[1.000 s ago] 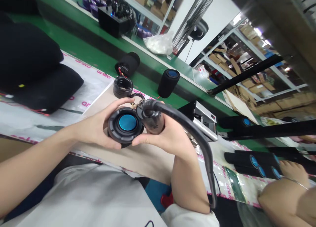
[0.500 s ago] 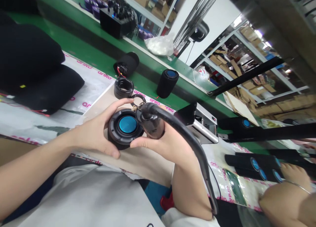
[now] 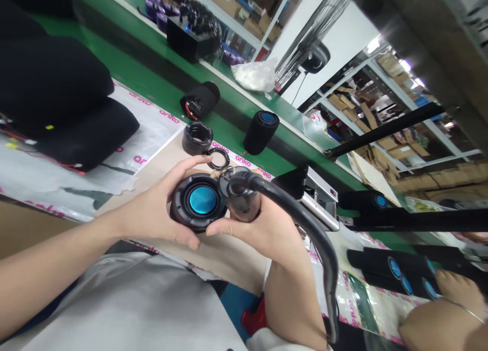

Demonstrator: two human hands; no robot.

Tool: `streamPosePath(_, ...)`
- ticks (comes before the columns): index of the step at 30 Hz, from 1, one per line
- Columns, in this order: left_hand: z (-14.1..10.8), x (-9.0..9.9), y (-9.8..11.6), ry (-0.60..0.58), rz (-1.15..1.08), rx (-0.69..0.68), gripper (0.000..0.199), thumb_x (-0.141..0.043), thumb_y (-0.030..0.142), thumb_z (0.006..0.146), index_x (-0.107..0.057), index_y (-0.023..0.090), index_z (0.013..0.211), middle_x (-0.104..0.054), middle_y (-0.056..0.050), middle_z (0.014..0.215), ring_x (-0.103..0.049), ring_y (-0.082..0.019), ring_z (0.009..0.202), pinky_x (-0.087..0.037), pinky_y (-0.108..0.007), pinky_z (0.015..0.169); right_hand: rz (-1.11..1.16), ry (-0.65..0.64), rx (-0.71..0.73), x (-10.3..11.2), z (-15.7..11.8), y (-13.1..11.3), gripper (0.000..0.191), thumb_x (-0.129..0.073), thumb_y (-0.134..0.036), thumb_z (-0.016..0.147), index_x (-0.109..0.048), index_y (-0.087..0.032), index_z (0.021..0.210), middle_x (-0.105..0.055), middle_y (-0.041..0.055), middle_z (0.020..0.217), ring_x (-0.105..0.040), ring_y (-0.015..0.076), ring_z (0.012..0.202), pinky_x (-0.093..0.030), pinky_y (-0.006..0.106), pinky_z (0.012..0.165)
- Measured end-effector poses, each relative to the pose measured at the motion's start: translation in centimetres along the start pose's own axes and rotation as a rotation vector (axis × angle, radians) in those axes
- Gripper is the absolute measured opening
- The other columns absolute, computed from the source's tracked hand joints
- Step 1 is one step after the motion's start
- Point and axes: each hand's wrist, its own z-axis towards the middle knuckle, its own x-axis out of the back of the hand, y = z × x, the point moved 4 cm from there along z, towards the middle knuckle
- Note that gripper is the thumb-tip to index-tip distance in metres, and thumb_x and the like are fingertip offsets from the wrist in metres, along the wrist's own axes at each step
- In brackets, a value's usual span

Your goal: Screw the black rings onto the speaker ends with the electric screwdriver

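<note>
A black round speaker (image 3: 203, 200) with a blue centre faces up over the beige board. My left hand (image 3: 160, 208) curves round its left side, thumb at the front and fingers at the back. My right hand (image 3: 263, 224) grips a dark electric screwdriver (image 3: 244, 203) at the speaker's right edge, with its thumb against the rim. A thick black cable or hose runs from the tool over my right forearm. The tool's tip is hidden. Just behind are a thin black ring (image 3: 218, 158) and a thicker black ring part (image 3: 197, 137).
Black fabric covers (image 3: 95, 132) with wires lie at the left. Two black cylindrical speakers (image 3: 261, 132) stand or lie on the green belt (image 3: 232, 122). A silver device (image 3: 318, 198) is right of my hands. Another person's hand (image 3: 459, 285) is near several speakers at far right.
The view has shifted slightly, so most things appear a little to the right and lower. Both hands stay around the speaker and screwdriver, and the speaker's top faces the camera slightly more.
</note>
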Motion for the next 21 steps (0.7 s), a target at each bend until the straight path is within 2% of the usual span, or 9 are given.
streamPosePath(5, -0.21, 0.03, -0.06, -0.010, 0.014, 0.025, 0.117, -0.101, 0.058, 0.072, -0.037, 0.040, 0.168, -0.062, -0.009, 0.159, -0.068, -0.034, 0.142, -0.060, -0.051, 0.117, 0.012, 0.013, 0.020, -0.05, -0.05, 0.15, 0.063, -0.099, -0.033, 0.078, -0.071, -0.031, 0.134, -0.077, -0.0002, 0.124, -0.069, 0.0306, 0.126, -0.052, 0.047, 0.125)
streamPosePath(9, -0.21, 0.09, -0.05, -0.028, 0.029, 0.024, 0.117, -0.101, 0.057, 0.072, -0.037, 0.039, 0.168, -0.058, -0.009, 0.163, -0.065, -0.035, 0.145, -0.060, -0.050, 0.117, 0.039, -0.002, 0.040, -0.13, -0.16, 0.16, 0.059, -0.099, -0.030, 0.078, -0.071, -0.031, 0.130, -0.078, -0.0017, 0.114, -0.074, 0.0276, 0.113, -0.055, 0.044, 0.118)
streamPosePath(13, -0.28, 0.35, -0.25, -0.017, 0.052, 0.038, 0.116, -0.100, 0.065, 0.069, -0.043, 0.037, 0.166, -0.057, -0.010, 0.165, -0.064, -0.038, 0.147, -0.059, -0.053, 0.118, -0.002, 0.011, 0.033, -0.05, -0.29, 0.20, 0.055, -0.101, -0.035, 0.076, -0.072, -0.031, 0.123, -0.079, -0.0035, 0.112, -0.076, 0.0258, 0.104, -0.061, 0.037, 0.097)
streamPosePath(16, -0.33, 0.41, -0.33, -0.011, 0.056, 0.044, 0.111, -0.099, 0.067, 0.069, -0.047, 0.036, 0.162, -0.059, -0.010, 0.162, -0.066, -0.038, 0.144, -0.061, -0.053, 0.116, -0.069, 0.017, 0.039, 0.03, -0.35, 0.11, 0.053, -0.100, -0.035, 0.078, -0.071, -0.033, 0.122, -0.079, -0.0070, 0.107, -0.077, 0.0223, 0.096, -0.058, 0.031, 0.080)
streamPosePath(18, -0.28, 0.26, -0.23, -0.018, 0.052, 0.030, 0.108, -0.098, 0.067, 0.070, -0.048, 0.038, 0.161, -0.061, -0.009, 0.160, -0.068, -0.037, 0.141, -0.062, -0.051, 0.114, -0.111, 0.039, 0.048, 0.14, -0.41, -0.01, 0.052, -0.100, -0.033, 0.078, -0.071, -0.035, 0.120, -0.079, -0.0087, 0.107, -0.077, 0.0217, 0.095, -0.057, 0.031, 0.083)
streamPosePath(21, -0.15, -0.02, 0.07, 0.001, 0.068, -0.017, 0.101, -0.095, 0.070, 0.074, -0.050, 0.037, 0.158, -0.064, -0.008, 0.156, -0.071, -0.034, 0.137, -0.064, -0.046, 0.111, -0.126, 0.030, 0.046, 0.11, -0.50, -0.17, 0.051, -0.100, -0.034, 0.079, -0.071, -0.034, 0.120, -0.079, -0.0086, 0.105, -0.077, 0.0224, 0.095, -0.056, 0.038, 0.103)
